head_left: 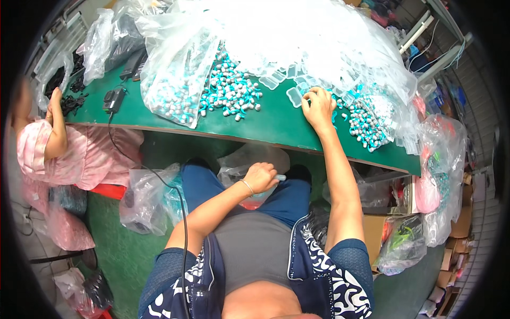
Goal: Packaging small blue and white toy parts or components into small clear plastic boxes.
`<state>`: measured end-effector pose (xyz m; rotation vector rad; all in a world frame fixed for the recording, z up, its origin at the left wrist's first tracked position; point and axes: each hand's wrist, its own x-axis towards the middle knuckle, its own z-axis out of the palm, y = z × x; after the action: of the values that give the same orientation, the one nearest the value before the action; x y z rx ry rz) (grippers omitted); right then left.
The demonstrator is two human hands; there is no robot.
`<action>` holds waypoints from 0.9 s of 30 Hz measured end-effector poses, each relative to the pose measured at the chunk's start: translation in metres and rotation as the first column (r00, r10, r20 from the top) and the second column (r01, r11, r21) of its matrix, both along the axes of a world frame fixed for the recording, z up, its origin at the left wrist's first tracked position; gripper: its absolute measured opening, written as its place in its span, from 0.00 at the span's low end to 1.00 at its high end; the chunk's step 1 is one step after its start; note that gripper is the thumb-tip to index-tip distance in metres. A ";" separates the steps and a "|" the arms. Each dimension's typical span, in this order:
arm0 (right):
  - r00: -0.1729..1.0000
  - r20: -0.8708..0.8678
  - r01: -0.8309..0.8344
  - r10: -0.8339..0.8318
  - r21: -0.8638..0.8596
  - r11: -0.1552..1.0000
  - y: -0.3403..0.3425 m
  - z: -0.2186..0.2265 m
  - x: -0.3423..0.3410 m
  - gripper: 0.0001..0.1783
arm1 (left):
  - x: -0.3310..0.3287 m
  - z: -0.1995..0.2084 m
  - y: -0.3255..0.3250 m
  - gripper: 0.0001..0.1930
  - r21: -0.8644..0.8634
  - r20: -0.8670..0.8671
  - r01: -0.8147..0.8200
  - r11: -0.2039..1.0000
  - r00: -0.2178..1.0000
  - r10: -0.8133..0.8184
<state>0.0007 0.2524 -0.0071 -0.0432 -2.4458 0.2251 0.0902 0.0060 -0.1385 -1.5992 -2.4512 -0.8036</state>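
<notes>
My left hand [260,178] is closed over my lap, with a small clear plastic box [280,177] sticking out past its fingers. My right hand [319,106] rests at the green table, fingers curled downward; what lies under them is hidden. Right beside its thumb side sits an open clear plastic box [294,97]. To the right of that hand lies a heap of small blue-and-grey pieces [364,122]. Another heap of similar pieces [231,87] spreads further left, at the mouth of a clear bag [172,90] full of them.
Many clear boxes [273,79] lie under bright plastic sheeting on the green table [276,125]. A small black device [113,100] trails a cable past my left arm. A person in pink [79,149] sits at the left. Filled bags [441,175] and a cardboard box [373,234] stand at the right.
</notes>
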 end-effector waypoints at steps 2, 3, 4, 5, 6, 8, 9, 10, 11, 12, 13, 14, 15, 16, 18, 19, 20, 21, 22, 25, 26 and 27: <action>0.997 -0.014 -0.076 0.076 0.011 0.997 -0.005 0.001 0.008 0.03 | 0.003 -0.028 -0.006 0.11 -0.155 0.037 -0.024 0.988 0.999 0.031; 0.993 0.015 -0.114 0.114 0.006 0.994 -0.007 0.002 0.013 0.03 | 0.004 -0.031 -0.007 0.10 -0.200 0.044 -0.025 0.979 0.998 0.035; 0.987 0.044 -0.152 0.152 -0.001 0.988 -0.009 0.004 0.019 0.03 | 0.005 -0.035 -0.008 0.10 -0.245 0.051 -0.027 0.969 0.998 0.040; 0.979 0.073 -0.192 0.192 -0.010 0.981 -0.012 0.006 0.024 0.03 | 0.006 -0.038 -0.009 0.10 -0.289 0.058 -0.029 0.957 0.997 0.048; 0.974 0.084 -0.212 0.212 -0.004 0.977 -0.014 0.007 0.030 0.04 | 0.004 -0.035 -0.008 0.08 -0.186 0.066 -0.012 0.982 0.998 0.025; 0.968 0.105 -0.226 0.228 -0.025 0.974 -0.017 0.008 0.043 0.05 | -0.001 0.004 -0.004 0.07 0.040 0.088 0.045 0.998 0.995 -0.049; 0.965 0.113 -0.235 0.238 -0.038 0.971 -0.019 0.008 0.047 0.06 | -0.005 0.032 -0.003 0.07 0.151 0.091 0.068 0.986 0.992 -0.083; 0.962 0.128 -0.239 0.243 -0.046 0.970 -0.019 0.008 0.050 0.07 | -0.009 0.060 -0.002 0.07 0.225 0.061 0.056 0.973 0.996 -0.071; 0.962 0.123 -0.234 0.242 -0.077 0.969 -0.021 0.009 0.054 0.08 | -0.013 0.086 -0.003 0.07 0.298 0.031 0.048 0.953 0.998 -0.060; 0.963 0.116 -0.230 0.242 -0.108 0.967 -0.023 0.011 0.055 0.08 | -0.020 0.106 -0.004 0.08 0.341 0.001 -0.022 0.940 1.000 0.023; 0.964 0.108 -0.226 0.241 -0.138 0.964 -0.024 0.011 0.057 0.08 | -0.027 0.124 -0.004 0.08 0.386 -0.025 -0.088 0.918 0.994 0.106; 0.964 0.117 -0.220 0.237 -0.139 0.965 -0.025 0.010 0.057 0.09 | -0.039 0.140 -0.003 0.08 0.415 -0.067 -0.170 0.894 0.974 0.217; 0.964 0.125 -0.217 0.234 -0.141 0.966 -0.025 0.009 0.056 0.09 | -0.053 0.149 -0.001 0.08 0.448 -0.105 -0.249 0.859 0.939 0.327; 0.963 0.130 -0.218 0.237 -0.142 0.965 -0.027 0.010 0.055 0.09 | -0.068 0.151 -0.002 0.10 0.400 -0.113 -0.318 0.860 0.913 0.391; 0.961 0.115 -0.229 0.251 -0.177 0.957 -0.028 0.013 0.055 0.09 | -0.086 0.149 -0.005 0.14 0.282 -0.142 -0.455 0.845 0.851 0.506; 0.960 0.106 -0.235 0.259 -0.194 0.952 -0.027 0.015 0.054 0.09 | -0.093 0.145 -0.004 0.14 0.253 -0.174 -0.489 0.835 0.826 0.536; 0.979 0.084 -0.166 0.183 -0.185 0.969 -0.024 0.015 0.050 0.09 | -0.100 0.138 -0.003 0.14 0.225 -0.207 -0.523 0.822 0.799 0.565; 0.993 0.063 -0.088 0.100 -0.175 0.981 -0.016 0.015 0.047 0.08 | -0.107 0.131 0.001 0.14 0.199 -0.237 -0.553 0.809 0.774 0.587; 0.998 0.036 -0.035 0.042 -0.169 0.985 -0.005 0.013 0.042 0.08 | -0.110 0.127 0.003 0.13 0.211 -0.260 -0.571 0.793 0.750 0.609; 0.992 0.043 0.119 -0.118 -0.024 0.993 0.004 0.011 0.025 0.10 | -0.112 0.126 0.005 0.11 0.202 -0.270 -0.589 0.782 0.734 0.623; 0.987 0.052 0.153 -0.153 0.003 0.988 0.006 0.010 0.021 0.11 | -0.109 0.127 0.006 0.09 0.231 -0.266 -0.564 0.793 0.747 0.609; 0.982 0.058 0.180 -0.182 0.027 0.983 0.005 0.006 0.015 0.11 | -0.106 0.127 0.006 0.09 0.250 -0.223 -0.522 0.815 0.788 0.574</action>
<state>0.0161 0.2573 -0.0013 -0.2655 -2.4860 0.1175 -0.0161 0.0119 -0.0116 -0.7853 -2.3506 -0.6078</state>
